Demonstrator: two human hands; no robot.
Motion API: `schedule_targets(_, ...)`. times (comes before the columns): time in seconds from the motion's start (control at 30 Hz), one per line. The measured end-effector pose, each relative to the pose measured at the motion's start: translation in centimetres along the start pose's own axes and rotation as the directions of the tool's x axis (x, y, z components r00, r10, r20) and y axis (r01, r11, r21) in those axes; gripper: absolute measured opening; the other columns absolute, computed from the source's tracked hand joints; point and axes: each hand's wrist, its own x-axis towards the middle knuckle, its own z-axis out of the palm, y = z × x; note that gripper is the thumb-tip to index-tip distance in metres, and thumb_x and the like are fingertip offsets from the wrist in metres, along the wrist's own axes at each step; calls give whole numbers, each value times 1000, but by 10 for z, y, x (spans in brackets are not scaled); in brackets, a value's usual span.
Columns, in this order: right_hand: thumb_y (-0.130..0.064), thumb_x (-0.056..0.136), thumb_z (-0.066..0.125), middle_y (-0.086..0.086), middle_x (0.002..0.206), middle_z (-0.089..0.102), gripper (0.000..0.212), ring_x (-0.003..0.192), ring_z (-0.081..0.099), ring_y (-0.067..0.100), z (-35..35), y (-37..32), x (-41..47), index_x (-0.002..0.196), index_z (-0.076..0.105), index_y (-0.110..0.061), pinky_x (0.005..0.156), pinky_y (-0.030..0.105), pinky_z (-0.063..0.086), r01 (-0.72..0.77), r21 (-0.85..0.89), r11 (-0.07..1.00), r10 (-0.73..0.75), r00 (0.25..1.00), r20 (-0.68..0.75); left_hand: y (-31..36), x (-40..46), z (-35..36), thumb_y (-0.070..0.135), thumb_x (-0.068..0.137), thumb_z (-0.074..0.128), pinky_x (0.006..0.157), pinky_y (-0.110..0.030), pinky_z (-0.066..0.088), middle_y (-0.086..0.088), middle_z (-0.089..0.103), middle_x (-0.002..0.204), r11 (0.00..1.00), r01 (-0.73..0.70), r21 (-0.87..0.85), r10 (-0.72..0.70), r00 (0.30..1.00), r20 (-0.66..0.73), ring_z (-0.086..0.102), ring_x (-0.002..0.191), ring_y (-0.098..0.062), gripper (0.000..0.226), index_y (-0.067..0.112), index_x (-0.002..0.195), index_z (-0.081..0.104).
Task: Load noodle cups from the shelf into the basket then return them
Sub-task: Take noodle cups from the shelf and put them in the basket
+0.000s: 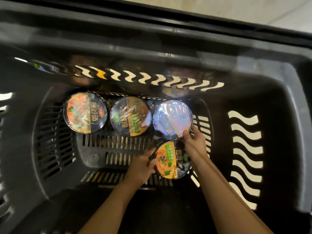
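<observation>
I look down into a deep black slotted basket (55, 132). Three noodle cups stand in a row along its far side: a left cup (85, 112), a middle cup (130, 116) and a right cup (172, 119) whose film lid glares white. A fourth cup (170, 160) with an orange and green lid stands in front of the right one. My left hand (142, 164) holds the left rim of this front cup. My right hand (194, 142) reaches over it and pinches the near rim of the glaring right cup.
The basket's thick rim and handle bar (152, 39) cross the top of the view. Its walls have wavy slots, with a pale floor showing through at the right (244, 149). The slotted bottom (109, 149) lies bare to the left of the front cup.
</observation>
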Motion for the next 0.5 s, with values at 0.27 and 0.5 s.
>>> schedule_targets(0.27,-32,94,52,6,126,60,42,115,56,26,-12,-16,-20,134,47,-17,99,35,42,-5,-215,977,9,1000,17,14,-17,-4,30,93,52,87,-28,47,-11,66,113,971,57,230,-49,998,-42,61,105,-24,51,18,141,37)
schedule_targets(0.5,-32,92,56,9,121,62,40,110,58,25,-55,-67,-111,127,52,-13,84,28,42,146,-391,909,-134,989,59,86,-86,-65,26,92,53,82,-28,41,-7,60,117,959,52,279,21,968,-251,57,107,-24,35,12,125,53)
